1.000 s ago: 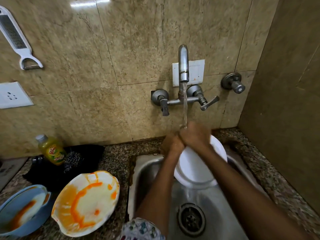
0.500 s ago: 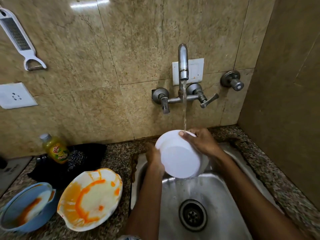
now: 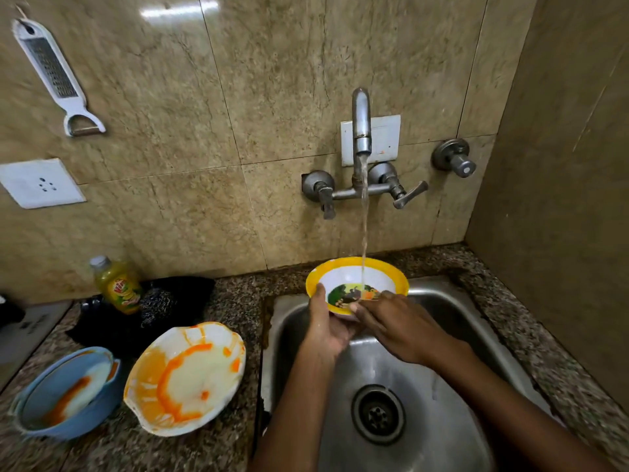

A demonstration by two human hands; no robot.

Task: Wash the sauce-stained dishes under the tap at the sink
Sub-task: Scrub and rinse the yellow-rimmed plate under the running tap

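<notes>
While water ran from the tap [image 3: 361, 131] into the yellow-rimmed bowl [image 3: 357, 279] above the sink [image 3: 442, 335], the left hand [image 3: 326, 327] gripped its near rim and the right hand [image 3: 396, 323] rubbed inside with straight fingers. Two stained dishes, a white plate [image 3: 185, 378] and a blue bowl [image 3: 64, 393], sat on the bench [image 3: 235, 301].

You held the bowl [image 3: 357, 284] over the sink's [image 3: 476, 338] back edge, under the tap [image 3: 361, 131], left hand [image 3: 326, 327] left of it, right hand [image 3: 398, 323] right. Left on the counter [image 3: 235, 301]: plate [image 3: 185, 379] nearest the sink, dish [image 3: 64, 393] beyond, bottle [image 3: 117, 286] behind both.
</notes>
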